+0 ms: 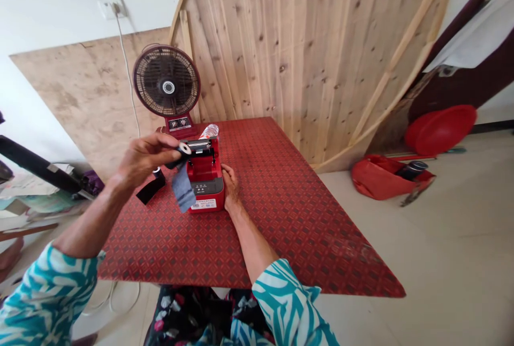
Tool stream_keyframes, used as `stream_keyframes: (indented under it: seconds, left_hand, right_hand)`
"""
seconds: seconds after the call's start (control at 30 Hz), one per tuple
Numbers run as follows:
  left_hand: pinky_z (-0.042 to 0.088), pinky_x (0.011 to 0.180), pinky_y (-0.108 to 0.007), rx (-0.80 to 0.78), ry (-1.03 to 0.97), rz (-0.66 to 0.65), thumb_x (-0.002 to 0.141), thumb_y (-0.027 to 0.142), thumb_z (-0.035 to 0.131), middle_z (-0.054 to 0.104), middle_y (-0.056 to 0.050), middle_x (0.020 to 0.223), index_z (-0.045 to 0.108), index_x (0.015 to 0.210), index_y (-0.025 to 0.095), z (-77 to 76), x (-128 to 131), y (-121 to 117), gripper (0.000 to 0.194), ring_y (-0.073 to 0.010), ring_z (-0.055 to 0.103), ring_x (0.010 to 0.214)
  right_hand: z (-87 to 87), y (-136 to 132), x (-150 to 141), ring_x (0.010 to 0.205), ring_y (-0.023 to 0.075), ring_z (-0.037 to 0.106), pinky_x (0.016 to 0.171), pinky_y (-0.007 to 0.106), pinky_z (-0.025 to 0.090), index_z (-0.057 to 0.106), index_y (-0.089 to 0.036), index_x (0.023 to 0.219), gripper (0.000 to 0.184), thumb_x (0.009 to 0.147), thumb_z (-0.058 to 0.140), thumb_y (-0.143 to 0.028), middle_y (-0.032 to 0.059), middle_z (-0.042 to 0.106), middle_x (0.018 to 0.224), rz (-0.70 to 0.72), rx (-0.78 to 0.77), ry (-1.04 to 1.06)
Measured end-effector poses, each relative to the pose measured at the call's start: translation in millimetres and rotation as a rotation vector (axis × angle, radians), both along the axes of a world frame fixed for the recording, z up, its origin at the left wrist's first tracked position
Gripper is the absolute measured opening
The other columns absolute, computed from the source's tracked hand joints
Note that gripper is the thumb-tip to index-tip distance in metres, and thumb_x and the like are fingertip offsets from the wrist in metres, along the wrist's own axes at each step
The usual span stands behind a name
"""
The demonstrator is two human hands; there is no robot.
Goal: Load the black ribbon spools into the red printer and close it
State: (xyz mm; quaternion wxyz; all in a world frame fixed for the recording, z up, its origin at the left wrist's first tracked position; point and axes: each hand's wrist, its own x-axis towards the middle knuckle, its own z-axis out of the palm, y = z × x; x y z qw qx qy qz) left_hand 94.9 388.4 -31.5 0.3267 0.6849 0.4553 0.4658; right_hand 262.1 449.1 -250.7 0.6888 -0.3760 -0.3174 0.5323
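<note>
A small red printer stands on the table in front of me with its top open, showing the red inside and a metal bar at the back. My left hand pinches a dark ribbon roll with a white core, just above the printer's left side. From the roll hangs a loose blue-grey strip, which overlaps the printer's left front. Fingers of my right hand lie round the printer's right side. A black strip with a small white-ended roll lies left of the printer.
A dark red fan stands at the table's back left, its cord running to a wall socket. Behind the printer lies a clear bottle. A large wooden board leans behind the patterned red table. A red bag lies on the floor.
</note>
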Motion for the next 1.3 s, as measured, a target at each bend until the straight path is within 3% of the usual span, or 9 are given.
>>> stream_keyframes:
  seconds: [0.13, 0.23, 0.53, 0.7, 0.8, 0.93, 1.03, 1.17, 1.3]
  left_hand:
    - [0.057, 0.079, -0.031, -0.009, 0.235, -0.074, 0.071, 0.034, 0.074, 0.069, -0.004, 0.089, 0.070, 0.085, 0.016, -60.8, 20, 35, 0.023, -0.0162, 0.067, 0.082]
    - [0.055, 0.083, -0.031, 0.040, 0.419, -0.064, 0.072, 0.023, 0.070, 0.068, -0.003, 0.089, 0.070, 0.085, 0.017, -87.7, 29, 57, 0.014, -0.0157, 0.065, 0.085]
    - [0.053, 0.079, -0.027, 0.053, 0.733, -0.136, 0.067, 0.011, 0.066, 0.069, -0.002, 0.086, 0.070, 0.079, 0.017, -89.2, 34, 71, 0.014, -0.0160, 0.064, 0.081]
    - [0.050, 0.068, -0.023, -0.141, 0.742, -0.199, 0.062, 0.011, 0.066, 0.069, 0.000, 0.075, 0.069, 0.073, 0.016, -98.0, 40, 85, 0.013, -0.0146, 0.063, 0.072]
    - [0.048, 0.064, -0.021, -0.235, 0.773, -0.278, 0.062, 0.013, 0.066, 0.070, 0.001, 0.070, 0.071, 0.073, 0.016, -91.2, 40, 91, 0.013, -0.0136, 0.063, 0.067]
    - [0.051, 0.070, -0.022, -0.175, 0.645, -0.263, 0.075, 0.025, 0.061, 0.074, -0.002, 0.083, 0.075, 0.090, 0.017, -73.5, 23, 74, 0.022, -0.0146, 0.067, 0.075]
    - [0.052, 0.076, -0.025, -0.027, 0.435, -0.058, 0.083, 0.039, 0.060, 0.075, -0.004, 0.091, 0.074, 0.098, 0.018, -72.4, -2, 43, 0.030, -0.0165, 0.068, 0.083]
    - [0.051, 0.074, -0.026, 0.033, 0.130, 0.231, 0.085, 0.054, 0.060, 0.073, -0.007, 0.093, 0.072, 0.103, 0.016, -99.1, -23, 1, 0.044, -0.0163, 0.066, 0.081]
    - [0.052, 0.079, -0.027, 0.083, -0.036, 0.270, 0.088, 0.054, 0.059, 0.071, -0.008, 0.098, 0.070, 0.104, 0.016, -132.6, -14, -17, 0.043, -0.0160, 0.065, 0.086]
  right_hand:
    - [6.3, -5, 2, 0.104, 0.0207, 0.061, 0.094, 0.035, 0.047, 0.068, -0.022, 0.107, 0.041, 0.077, 0.060, -0.050, 0.0034, 0.070, 0.108, 0.016, 0.011, -0.022]
    - [7.4, -7, 2, 0.104, 0.0206, 0.061, 0.095, 0.035, 0.046, 0.068, -0.021, 0.107, 0.042, 0.077, 0.060, -0.049, 0.0038, 0.069, 0.109, 0.021, 0.006, -0.032]
    - [0.1, -1, 1, 0.105, 0.0194, 0.061, 0.091, 0.032, 0.048, 0.068, -0.022, 0.110, 0.039, 0.080, 0.059, -0.046, 0.0030, 0.070, 0.111, 0.029, 0.005, -0.046]
    - [0.4, -4, 3, 0.104, 0.0189, 0.061, 0.091, 0.032, 0.047, 0.068, -0.023, 0.111, 0.040, 0.080, 0.059, -0.046, 0.0030, 0.070, 0.111, 0.031, 0.005, -0.046]
    - [-0.2, -5, 3, 0.103, 0.0194, 0.061, 0.089, 0.032, 0.048, 0.067, -0.022, 0.110, 0.042, 0.077, 0.062, -0.047, 0.0035, 0.070, 0.109, 0.029, -0.003, -0.030]
    - [4.3, -5, 4, 0.100, 0.0200, 0.061, 0.090, 0.034, 0.047, 0.067, -0.021, 0.108, 0.045, 0.072, 0.065, -0.048, 0.0038, 0.070, 0.108, 0.032, -0.036, 0.006]
    - [17.7, -8, 10, 0.100, 0.0210, 0.062, 0.092, 0.037, 0.047, 0.066, -0.021, 0.107, 0.047, 0.071, 0.066, -0.050, 0.0046, 0.069, 0.107, 0.030, -0.024, -0.001]
    - [47.5, -26, 27, 0.117, 0.0227, 0.057, 0.106, 0.041, 0.041, 0.066, -0.024, 0.113, 0.042, 0.080, 0.063, -0.051, 0.0055, 0.065, 0.121, 0.066, 0.181, -0.211]
    - [73.1, -52, 40, 0.123, 0.0262, 0.053, 0.109, 0.046, 0.036, 0.066, -0.029, 0.120, 0.042, 0.079, 0.069, -0.040, 0.0053, 0.060, 0.128, 0.215, 0.465, -0.684]
